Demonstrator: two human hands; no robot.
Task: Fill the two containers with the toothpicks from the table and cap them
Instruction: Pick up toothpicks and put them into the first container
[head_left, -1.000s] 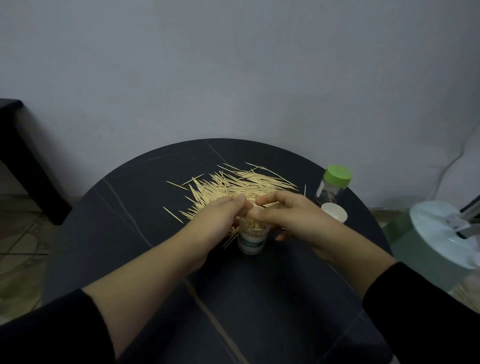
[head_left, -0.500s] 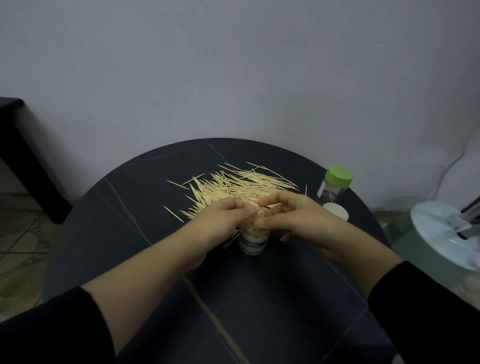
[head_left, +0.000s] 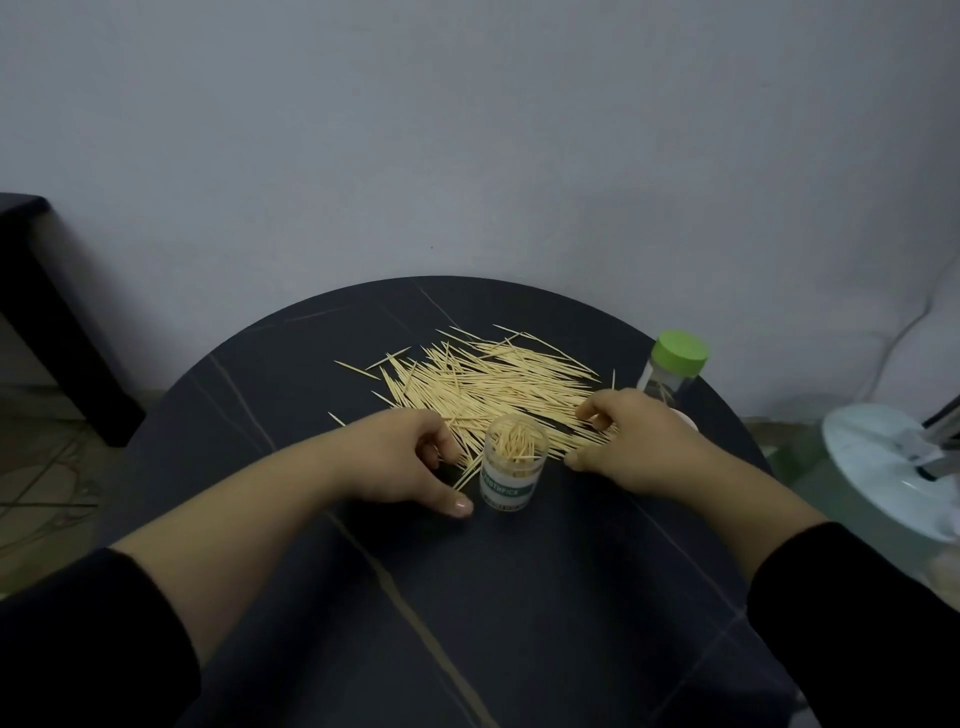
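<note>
Just left of the clear, white-labelled open jar (head_left: 513, 470), part-filled with sticks, the left hand (head_left: 402, 460) rests loosely curled, seemingly empty. Behind the jar spreads the pale wooden toothpick pile (head_left: 488, 382); right of it the right hand (head_left: 636, 441) claws sticks, grip unclear. A raking sweep could topple the jar.

Left hand (head_left: 400, 457): moved off the jar (head_left: 511, 467), now left of it.
Right hand (head_left: 634, 441): moved right, onto loose toothpicks (head_left: 493, 384).
Jar mouth: now uncovered.
</note>
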